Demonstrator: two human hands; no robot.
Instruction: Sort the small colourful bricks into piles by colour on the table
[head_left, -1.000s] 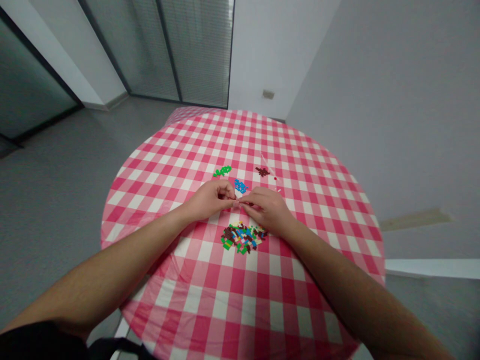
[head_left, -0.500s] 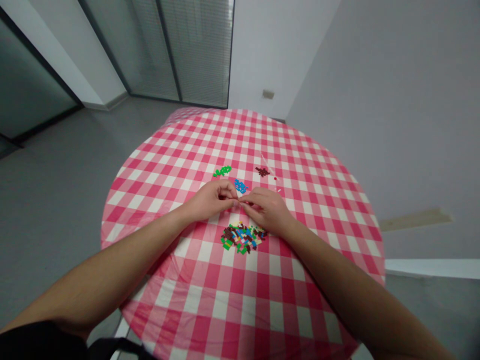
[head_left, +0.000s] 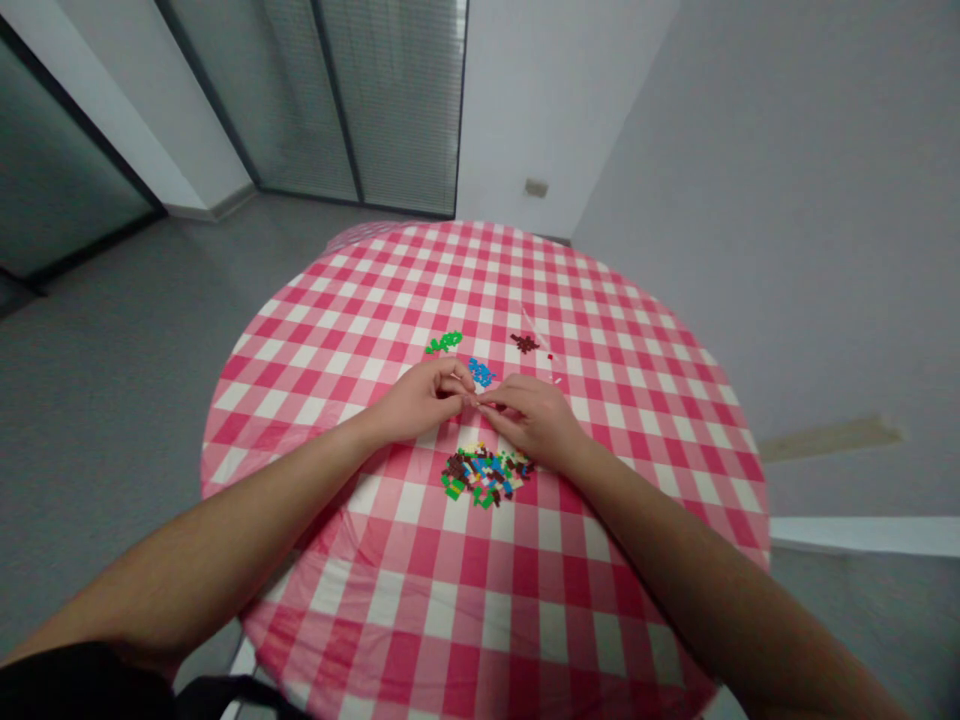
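Note:
My left hand [head_left: 421, 398] and my right hand [head_left: 534, 422] meet above the middle of the table, fingertips together. Between them they pinch a tiny piece [head_left: 472, 399], mostly hidden by the fingers, so its colour and shape are hard to tell. Just below my hands lies a mixed pile of small plastic bricks [head_left: 486, 475]. Beyond them are smaller heaps: green bricks [head_left: 445, 342], blue bricks [head_left: 481, 373] and dark brown bricks [head_left: 525, 344]. A thin pale stick [head_left: 535, 330] and a few tiny bits [head_left: 555, 370] lie to the right.
The round table wears a pink and white gingham cloth [head_left: 360, 330]. Grey floor [head_left: 112, 400] surrounds it, with a white wall [head_left: 750, 200] on the right and a glass partition with blinds [head_left: 397, 100] behind. Something black [head_left: 75, 685] shows at the lower left.
My hands stay together at the fingertips, with only slight finger shifts. The bricks on the cloth have not moved.

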